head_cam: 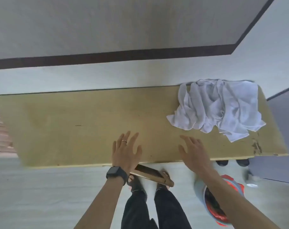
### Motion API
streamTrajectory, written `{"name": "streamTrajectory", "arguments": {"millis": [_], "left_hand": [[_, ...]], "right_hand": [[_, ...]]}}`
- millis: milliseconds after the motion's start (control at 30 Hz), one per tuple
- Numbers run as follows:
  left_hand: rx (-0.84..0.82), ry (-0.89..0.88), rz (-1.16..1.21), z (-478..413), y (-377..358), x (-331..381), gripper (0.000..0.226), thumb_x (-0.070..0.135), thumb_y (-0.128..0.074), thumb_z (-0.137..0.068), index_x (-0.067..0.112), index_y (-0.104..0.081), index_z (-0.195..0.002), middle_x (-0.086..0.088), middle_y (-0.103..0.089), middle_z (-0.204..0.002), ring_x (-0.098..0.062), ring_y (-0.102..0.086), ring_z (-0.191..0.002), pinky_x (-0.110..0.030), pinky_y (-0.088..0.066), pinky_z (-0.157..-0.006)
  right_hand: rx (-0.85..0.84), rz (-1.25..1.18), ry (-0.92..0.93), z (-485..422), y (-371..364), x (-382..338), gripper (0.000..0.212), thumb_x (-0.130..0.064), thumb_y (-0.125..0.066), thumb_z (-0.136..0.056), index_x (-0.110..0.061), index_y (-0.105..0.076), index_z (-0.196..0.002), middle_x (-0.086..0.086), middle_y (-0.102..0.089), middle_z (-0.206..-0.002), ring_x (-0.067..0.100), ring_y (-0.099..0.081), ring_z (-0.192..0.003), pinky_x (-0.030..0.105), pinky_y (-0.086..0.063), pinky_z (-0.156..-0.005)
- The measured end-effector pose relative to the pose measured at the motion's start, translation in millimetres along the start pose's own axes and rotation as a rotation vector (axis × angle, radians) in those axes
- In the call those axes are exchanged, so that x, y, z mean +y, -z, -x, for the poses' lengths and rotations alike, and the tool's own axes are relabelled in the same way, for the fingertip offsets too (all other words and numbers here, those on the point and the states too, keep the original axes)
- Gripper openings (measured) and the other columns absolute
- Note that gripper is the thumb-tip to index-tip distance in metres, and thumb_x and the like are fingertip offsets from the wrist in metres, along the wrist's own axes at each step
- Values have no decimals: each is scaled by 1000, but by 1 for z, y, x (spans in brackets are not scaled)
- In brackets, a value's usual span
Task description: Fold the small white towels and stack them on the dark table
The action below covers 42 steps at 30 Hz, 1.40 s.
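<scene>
Both hands sat over the near edge of the tabletop (74,126), nothing in either. Left hand (126,150): fingers (135,138) straight & spread wide, palm down. Whether it touched the wood or hovered just above, couldn't tell. Right hand (194,151) much the same, w/ fingers (186,138) spread, relaxed and angled toward the towels (219,108).

The towels lay in one crumpled white heap at the far right end of the tabletop, nearer the right hand, well apart from the left. A loose corner (171,117) trailed out on the heap's left side. No folded towel or stack was visible, so prob. the very start of the job — the step in hand read as fetching the first towel.

To do it well, the right hand should pinch one layer only, pref. that loose corner, not grab the bulk. The pieces looked tangled, and a pull on the middle would likely drag several along. Lift, shake it free, then lay it flat on the stretch of tabletop in front of the body, w/ the left hand ready to pin a corner & smooth it out.

Keep the cloth off the chipped patch (256,146) at the right near edge — thin fabric could snag there.
</scene>
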<state>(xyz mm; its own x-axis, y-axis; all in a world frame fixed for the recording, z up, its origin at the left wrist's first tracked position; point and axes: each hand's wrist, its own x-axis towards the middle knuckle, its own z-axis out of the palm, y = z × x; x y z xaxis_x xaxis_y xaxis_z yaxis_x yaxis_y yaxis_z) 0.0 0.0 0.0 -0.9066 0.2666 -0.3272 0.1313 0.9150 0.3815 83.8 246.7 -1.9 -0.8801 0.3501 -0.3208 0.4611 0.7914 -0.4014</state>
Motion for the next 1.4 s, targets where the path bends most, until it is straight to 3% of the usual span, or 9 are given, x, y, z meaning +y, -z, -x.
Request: {"name": "streamTrajectory", "arguments": {"millis": [200,333,467,600,733,867,1033,1233,1400], "left_hand": [[-145,-101,-197,-69,-43,-18,66,51,-39,-98,47,-6,-154,6,3,-166,-21,8,-152,-53,-1,-121],[-138,-197,-223,-92,-64,-37,67,60,-31,-97,51,6,-152,6,11,-165,-25,12,-152,-60,5,-118],[-108,-238,-224,-94,-73,-47,66,65,-25,-97,52,11,-150,7,14,-165,-23,10,-152,-59,13,-117],[-158,-186,-144,-96,-63,-35,72,65,-37,-93,48,-2,-153,1,1,-166,-26,5,-152,-59,6,-118],[35,-364,28,-104,-33,15,74,63,-56,-85,33,-31,-148,-1,-32,-158,-24,-37,-139,-52,-22,-117],[185,-427,78,-108,-3,52,47,63,-64,-80,29,-61,-112,4,-72,-107,-22,-62,-110,-44,-33,-110],[228,-489,158,-94,35,40,10,35,-63,-89,25,-63,-87,11,-69,-74,-17,-64,-74,-35,-49,-83],[87,-403,211,-73,77,18,32,53,-50,-90,28,-54,-110,16,-67,-103,-10,-56,-94,-27,-41,-91],[243,-446,153,-73,83,13,27,46,-57,-90,32,-59,-113,10,-68,-110,-17,-62,-100,-33,-48,-89]], "right_hand": [[269,293,29,-66,-28,28,59,10,-63,-65,-15,-63,-118,8,-56,-128,35,-56,-94,41,-49,-68],[306,349,7,-90,-32,37,54,8,-62,-71,-19,-63,-118,5,-51,-135,35,-55,-98,42,-46,-66],[317,269,-8,-101,-36,33,23,-7,-63,-88,-18,-70,-106,0,-61,-124,34,-52,-104,43,-44,-76],[445,152,136,-100,-24,8,18,-14,-65,-92,-19,-73,-106,-3,-70,-108,31,-59,-95,42,-51,-72],[449,-9,261,-91,2,-34,18,-19,-63,-92,-24,-75,-104,-8,-71,-91,21,-60,-88,31,-51,-65],[356,-159,224,-79,32,-70,18,-17,-73,-85,-28,-76,-99,-17,-68,-85,12,-60,-86,26,-50,-66],[312,-184,273,-71,54,-96,18,-19,-75,-83,-30,-76,-97,-31,-55,-76,5,-56,-78,25,-50,-65],[321,-203,337,-66,55,-121,15,-21,-78,-81,-29,-77,-93,-24,-60,-71,6,-54,-71,30,-51,-61],[250,-212,423,-63,54,-141,12,-28,-75,-85,-38,-75,-92,-21,-64,-72,4,-54,-71,28,-49,-58]]}}
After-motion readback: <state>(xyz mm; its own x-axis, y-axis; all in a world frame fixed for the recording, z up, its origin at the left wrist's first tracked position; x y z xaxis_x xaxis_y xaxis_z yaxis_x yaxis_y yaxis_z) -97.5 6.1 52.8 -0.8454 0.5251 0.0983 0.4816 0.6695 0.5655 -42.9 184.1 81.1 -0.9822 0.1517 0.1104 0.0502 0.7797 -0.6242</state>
